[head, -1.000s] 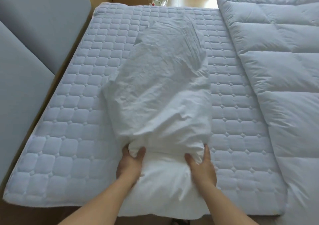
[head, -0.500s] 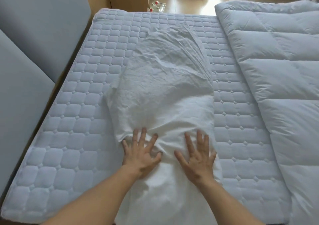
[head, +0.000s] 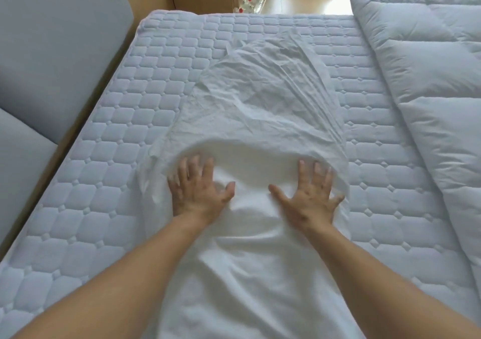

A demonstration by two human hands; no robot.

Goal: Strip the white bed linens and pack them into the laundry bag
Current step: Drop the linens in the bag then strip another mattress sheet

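On a quilted mattress [head: 109, 182], left hand [head: 199, 191] and right hand [head: 309, 195] press flat, fingers spread, on a white pillowcase [head: 260, 109].

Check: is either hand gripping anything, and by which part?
Nothing is gripped. The left hand and right hand lie flat, fingers spread, pressing on the crumpled white fabric sheet.

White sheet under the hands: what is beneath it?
The quilted mattress shows all around the white sheet, so it lies on that. The left hand and right hand press on top. Anything within its folds is covered.
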